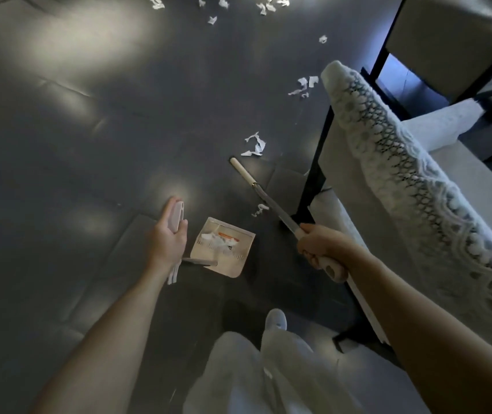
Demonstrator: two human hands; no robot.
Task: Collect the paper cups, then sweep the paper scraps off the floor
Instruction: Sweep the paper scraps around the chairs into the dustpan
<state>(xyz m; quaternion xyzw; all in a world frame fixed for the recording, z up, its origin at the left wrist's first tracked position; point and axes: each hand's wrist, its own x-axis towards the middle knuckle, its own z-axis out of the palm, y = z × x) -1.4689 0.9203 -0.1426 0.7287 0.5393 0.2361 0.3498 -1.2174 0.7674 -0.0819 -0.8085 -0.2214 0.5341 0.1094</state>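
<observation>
The left hand [165, 239] curled round the dustpan [238, 264] handle, the right hand [319, 249] clamped the broom pole [271, 204]; paper scraps [255, 144] beyond the dustpan looked featherlight.

Two hands are recorded: one left hand [165, 239], one right hand [319, 246]. One dustpan [227, 249] and one broom [271, 204] are counted. Two chairs are noted: the near chair [340, 165] and the far chair [436, 34]. One lace cloth [403, 162] is logged. Roughly a dozen loose paper scraps [255, 144] are counted; no exact figure can be given for the torn clusters.
</observation>
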